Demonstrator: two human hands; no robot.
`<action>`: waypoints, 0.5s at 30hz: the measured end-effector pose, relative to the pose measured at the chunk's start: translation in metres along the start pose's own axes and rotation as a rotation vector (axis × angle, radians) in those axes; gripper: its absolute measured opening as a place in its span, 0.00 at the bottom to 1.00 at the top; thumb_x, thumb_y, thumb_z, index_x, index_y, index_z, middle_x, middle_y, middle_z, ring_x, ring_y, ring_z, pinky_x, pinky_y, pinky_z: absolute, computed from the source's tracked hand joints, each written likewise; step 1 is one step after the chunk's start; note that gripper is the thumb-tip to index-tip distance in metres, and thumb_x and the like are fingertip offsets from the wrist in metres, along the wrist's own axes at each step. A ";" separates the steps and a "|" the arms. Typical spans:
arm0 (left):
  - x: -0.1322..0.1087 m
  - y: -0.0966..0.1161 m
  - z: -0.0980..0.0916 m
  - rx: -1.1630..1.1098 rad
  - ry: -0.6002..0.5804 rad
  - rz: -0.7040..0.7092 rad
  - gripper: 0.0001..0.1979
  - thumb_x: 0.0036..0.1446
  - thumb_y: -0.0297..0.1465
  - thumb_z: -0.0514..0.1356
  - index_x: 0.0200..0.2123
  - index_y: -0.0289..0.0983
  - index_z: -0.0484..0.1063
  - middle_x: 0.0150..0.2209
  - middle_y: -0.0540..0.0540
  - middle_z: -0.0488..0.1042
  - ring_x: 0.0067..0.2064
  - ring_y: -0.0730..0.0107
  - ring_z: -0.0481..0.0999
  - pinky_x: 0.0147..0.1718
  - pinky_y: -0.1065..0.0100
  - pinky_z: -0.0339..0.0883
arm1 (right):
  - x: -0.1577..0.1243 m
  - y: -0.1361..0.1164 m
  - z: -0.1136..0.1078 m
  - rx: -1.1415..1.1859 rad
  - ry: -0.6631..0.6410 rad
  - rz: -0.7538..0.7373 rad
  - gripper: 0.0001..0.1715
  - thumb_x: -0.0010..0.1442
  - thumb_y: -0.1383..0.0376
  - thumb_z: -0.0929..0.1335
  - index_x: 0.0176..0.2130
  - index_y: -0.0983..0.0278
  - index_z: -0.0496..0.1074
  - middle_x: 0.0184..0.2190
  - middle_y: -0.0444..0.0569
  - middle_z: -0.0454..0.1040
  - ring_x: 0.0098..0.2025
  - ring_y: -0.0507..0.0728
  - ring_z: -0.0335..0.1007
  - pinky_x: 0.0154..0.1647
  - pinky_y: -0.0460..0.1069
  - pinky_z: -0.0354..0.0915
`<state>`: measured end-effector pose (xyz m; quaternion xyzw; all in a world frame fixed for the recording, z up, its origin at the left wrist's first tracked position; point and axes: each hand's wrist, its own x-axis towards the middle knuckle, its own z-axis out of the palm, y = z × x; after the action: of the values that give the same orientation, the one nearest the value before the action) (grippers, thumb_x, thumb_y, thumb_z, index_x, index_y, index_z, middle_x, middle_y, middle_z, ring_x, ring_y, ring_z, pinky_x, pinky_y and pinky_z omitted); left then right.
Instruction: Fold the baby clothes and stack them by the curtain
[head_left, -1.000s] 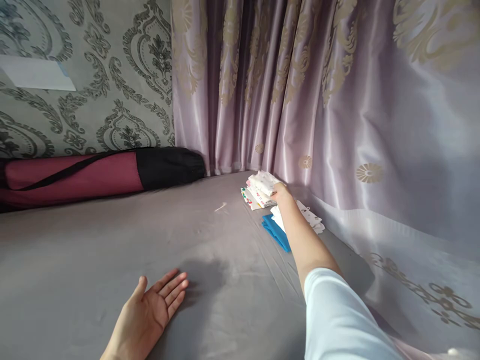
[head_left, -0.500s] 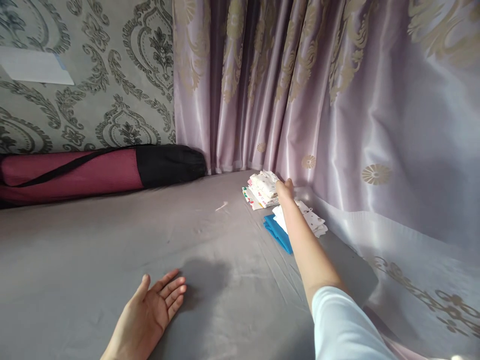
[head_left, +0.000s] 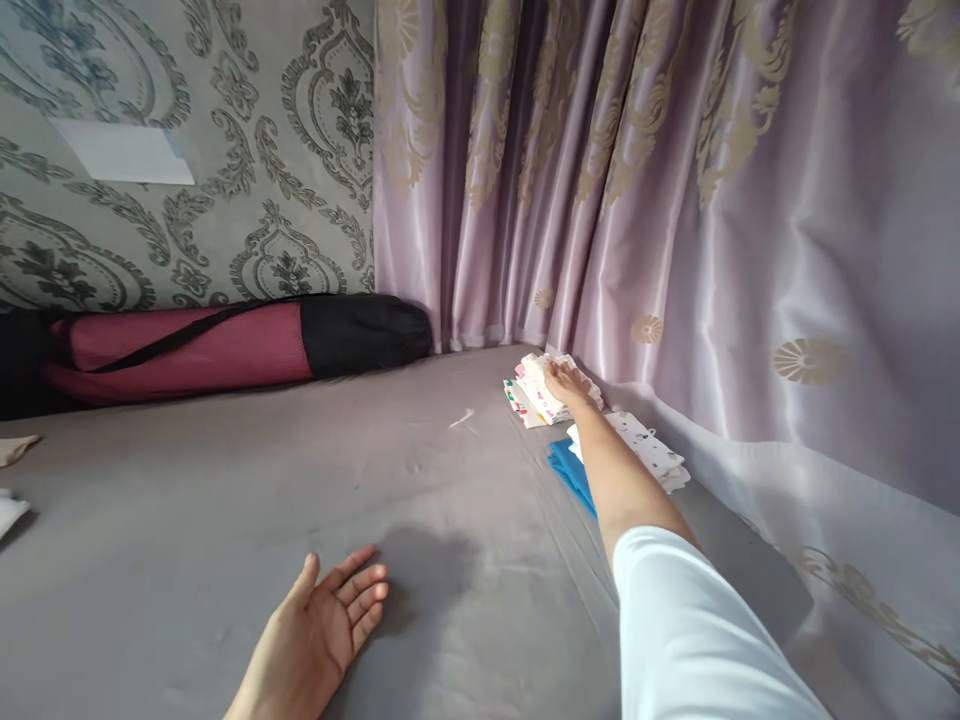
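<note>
My right hand [head_left: 568, 383] reaches far out and rests on a stack of folded white printed cloths [head_left: 538, 388] at the foot of the curtain. Its fingers look spread over the top of the stack; the fingertips are partly hidden. Nearer to me, beside my right forearm, lie more folded white cloths with small dark prints [head_left: 643, 448] and a folded blue cloth [head_left: 571, 474], both partly covered by the arm. My left hand [head_left: 326, 625] hovers over the grey sheet, palm turned up, fingers apart, holding nothing.
A maroon and black long bag [head_left: 202, 345] lies along the patterned wall. A purple curtain [head_left: 510, 200] hangs behind and to the right. A small pale strip [head_left: 462, 418] lies on the grey sheet [head_left: 262, 480]. Pale cloth edges [head_left: 10, 512] show at far left.
My right hand has moved onto the top of the printed cloth stack from its right side. The view has turned slightly left, and my left hand keeps its open pose.
</note>
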<state>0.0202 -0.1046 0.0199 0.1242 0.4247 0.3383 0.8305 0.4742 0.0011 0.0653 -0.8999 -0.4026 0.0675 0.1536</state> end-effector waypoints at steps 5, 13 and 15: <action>0.000 0.000 0.001 0.003 -0.005 0.003 0.21 0.66 0.32 0.50 0.58 0.26 0.62 0.35 0.36 0.77 0.32 0.63 0.79 0.32 0.65 0.75 | 0.005 0.002 -0.002 0.006 -0.040 0.003 0.36 0.70 0.51 0.47 0.69 0.59 0.53 0.72 0.50 0.45 0.72 0.67 0.35 0.68 0.68 0.34; 0.004 -0.002 0.003 -0.006 -0.026 0.006 0.19 0.68 0.37 0.47 0.53 0.29 0.64 0.32 0.39 0.77 0.31 0.65 0.79 0.33 0.67 0.73 | -0.001 -0.001 -0.015 -0.005 0.053 -0.072 0.33 0.70 0.54 0.51 0.66 0.63 0.60 0.68 0.57 0.55 0.68 0.69 0.48 0.64 0.71 0.45; 0.004 -0.004 0.006 -0.004 -0.030 0.018 0.19 0.68 0.40 0.46 0.49 0.31 0.65 0.30 0.41 0.77 0.30 0.66 0.78 0.33 0.68 0.73 | -0.007 -0.005 -0.017 -0.026 0.167 -0.125 0.31 0.69 0.56 0.52 0.62 0.65 0.65 0.65 0.61 0.59 0.67 0.71 0.50 0.62 0.73 0.45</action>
<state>0.0280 -0.1041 0.0188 0.1315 0.4102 0.3447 0.8341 0.4703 -0.0050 0.0832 -0.8774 -0.4444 -0.0227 0.1791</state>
